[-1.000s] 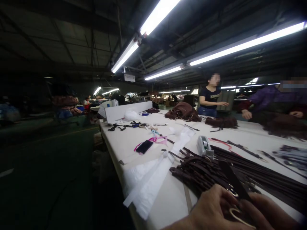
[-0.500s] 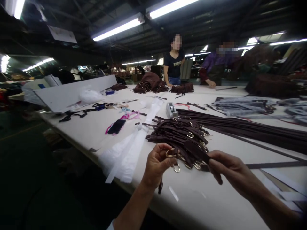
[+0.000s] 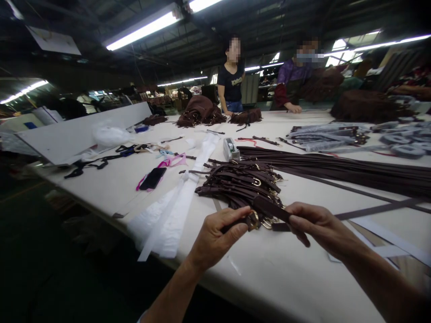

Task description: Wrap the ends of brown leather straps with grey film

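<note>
My left hand (image 3: 218, 233) pinches a short dark brown strap with a gold buckle (image 3: 253, 220) at its end, between thumb and fingers. In my right hand (image 3: 311, 222) is the end of a dark brown strap (image 3: 272, 209), whose tip points toward the buckle. The strap tip and the buckle are close together; whether they touch I cannot tell. Just behind both hands lies a pile of short brown buckle straps (image 3: 240, 181) with gold hardware. Long brown straps (image 3: 336, 168) stretch from beside it to the right.
A tape dispenser (image 3: 231, 149) stands behind the pile. To the left lie white plastic wrap (image 3: 168, 215) and a phone (image 3: 153, 178). Wrapped straps (image 3: 330, 136) lie at the right. Two people stand across the table (image 3: 269, 273), near brown bags (image 3: 200, 111).
My left hand has turned the buckle, which now faces the strap in my right hand. The view has shifted, so the table's contents appear further left.
</note>
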`<state>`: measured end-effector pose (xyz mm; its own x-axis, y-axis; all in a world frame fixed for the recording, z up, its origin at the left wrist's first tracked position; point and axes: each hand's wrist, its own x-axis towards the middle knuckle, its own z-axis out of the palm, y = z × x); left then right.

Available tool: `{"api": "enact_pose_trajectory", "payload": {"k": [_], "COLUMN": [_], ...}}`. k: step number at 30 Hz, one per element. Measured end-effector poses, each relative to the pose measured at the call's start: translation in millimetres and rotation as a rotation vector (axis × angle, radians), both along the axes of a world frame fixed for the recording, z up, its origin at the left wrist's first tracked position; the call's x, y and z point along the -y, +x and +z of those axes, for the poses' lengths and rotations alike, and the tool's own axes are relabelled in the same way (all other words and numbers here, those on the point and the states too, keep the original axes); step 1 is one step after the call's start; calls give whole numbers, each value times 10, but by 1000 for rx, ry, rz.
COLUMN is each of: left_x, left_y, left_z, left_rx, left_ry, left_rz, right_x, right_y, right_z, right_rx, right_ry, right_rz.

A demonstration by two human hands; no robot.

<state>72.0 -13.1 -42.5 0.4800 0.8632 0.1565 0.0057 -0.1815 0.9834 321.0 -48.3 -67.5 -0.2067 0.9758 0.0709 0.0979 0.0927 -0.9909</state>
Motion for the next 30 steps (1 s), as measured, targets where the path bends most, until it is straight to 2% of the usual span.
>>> {"api": "enact_pose_trajectory", "payload": {"k": [2,4,7,12,16,18,20,22,24,26,30], "left_x": [6,6,6,-1,-11,2,34,79,127,168,221], "left_y": [41,102,186,233,227,213,199,201,230,282,379], "left_z": [3,-35,-122,-220,-258,-249,-221,-192,-190,-231,-393], "left_rx": [9,109,260,412,344,235,133,45,-40,-71,4], "left_ry": [-134,-383,-623,-697,-668,-623,-536,-369,-167,-22,13], "left_rz": [-128,-222,-274,-144,-150,-198,-255,-246,-132,44,335], "right_x": [-22,-40,-47,17,45,34,11,-21,-56,-85,-102], "right_y": [-45,-129,-255,-369,-450,-481,-506,-532,-568,-618,-755], "right_z": [157,297,390,215,80,76,97,123,144,160,180], "right_rx": [112,232,289,414,434,401,315,172,53,-5,-49], "right_ry": [144,309,455,653,801,684,426,173,47,14,25], "right_rz": [63,179,292,247,45,-80,-177,-212,-197,-186,-250]}}
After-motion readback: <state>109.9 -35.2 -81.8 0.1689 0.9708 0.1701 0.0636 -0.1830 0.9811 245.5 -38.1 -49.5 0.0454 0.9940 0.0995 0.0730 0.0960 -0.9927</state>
